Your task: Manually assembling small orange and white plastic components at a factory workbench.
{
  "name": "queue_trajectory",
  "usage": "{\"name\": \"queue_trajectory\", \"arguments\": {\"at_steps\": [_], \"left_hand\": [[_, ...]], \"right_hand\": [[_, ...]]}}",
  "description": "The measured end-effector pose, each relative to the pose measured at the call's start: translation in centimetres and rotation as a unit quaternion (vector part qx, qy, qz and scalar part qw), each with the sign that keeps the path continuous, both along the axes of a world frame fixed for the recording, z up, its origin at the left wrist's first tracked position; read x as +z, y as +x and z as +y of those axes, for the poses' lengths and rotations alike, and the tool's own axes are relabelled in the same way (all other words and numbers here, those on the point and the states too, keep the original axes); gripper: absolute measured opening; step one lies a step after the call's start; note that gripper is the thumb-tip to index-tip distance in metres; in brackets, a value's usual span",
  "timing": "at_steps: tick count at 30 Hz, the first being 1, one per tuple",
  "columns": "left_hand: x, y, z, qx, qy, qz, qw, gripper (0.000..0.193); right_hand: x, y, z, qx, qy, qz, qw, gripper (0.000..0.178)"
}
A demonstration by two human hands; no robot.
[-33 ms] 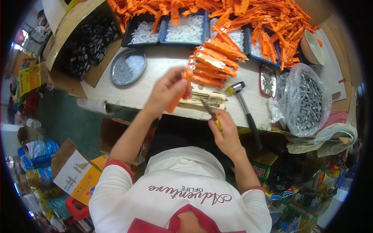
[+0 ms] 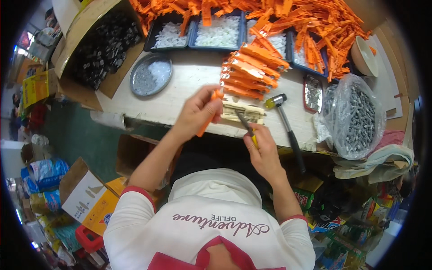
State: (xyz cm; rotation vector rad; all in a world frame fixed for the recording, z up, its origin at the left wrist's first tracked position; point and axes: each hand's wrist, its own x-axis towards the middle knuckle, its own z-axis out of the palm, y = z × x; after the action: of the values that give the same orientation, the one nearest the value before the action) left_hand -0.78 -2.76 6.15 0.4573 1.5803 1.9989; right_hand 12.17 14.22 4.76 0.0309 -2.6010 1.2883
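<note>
In my left hand, closed by its fingers and thumb, is a long orange plastic piece, held tilted over the table's front edge. My right hand grips a tool with a yellow handle and a narrow dark tip; its exact kind I cannot make out. The tip points at a cream-coloured fixture lying at the front edge, partly behind my left hand. Just beyond the fixture rests a stack of orange plastic pieces.
A hammer lies right of the fixture, its handle over the edge. Farther right are a tin of small metal parts and a bag of grey screws. A round dish, trays of white parts and a box of black parts stand left and behind.
The whole view has shifted slightly, with the table's things a little farther right. Both hands keep their hold; the tool's tip is slightly higher and farther right in the picture.
</note>
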Motion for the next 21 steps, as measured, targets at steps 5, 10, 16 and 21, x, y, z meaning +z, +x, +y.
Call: {"name": "queue_trajectory", "arguments": {"at_steps": [5,10,16,21], "left_hand": [[-2.1,3.5,-0.8,0.023,-0.116,0.157,0.980,0.023],[-2.1,4.3,-0.4,0.078,-0.158,0.341,0.924,0.021],[-2.1,4.3,-1.3,-0.016,-0.188,0.191,0.963,0.019],[-3.3,2.7,-3.9,-0.188,0.037,-0.284,0.940,0.019]], "right_hand": [[0.1,-0.4,-0.7,0.045,0.022,0.005,0.999,0.016],[0.3,-0.1,-1.0,0.046,0.039,-0.011,0.998,0.017],[0.2,0.8,-1.2,0.061,0.088,-0.055,0.993,0.018],[0.9,1.0,-1.3,0.115,0.126,-0.089,0.981,0.020]]}}
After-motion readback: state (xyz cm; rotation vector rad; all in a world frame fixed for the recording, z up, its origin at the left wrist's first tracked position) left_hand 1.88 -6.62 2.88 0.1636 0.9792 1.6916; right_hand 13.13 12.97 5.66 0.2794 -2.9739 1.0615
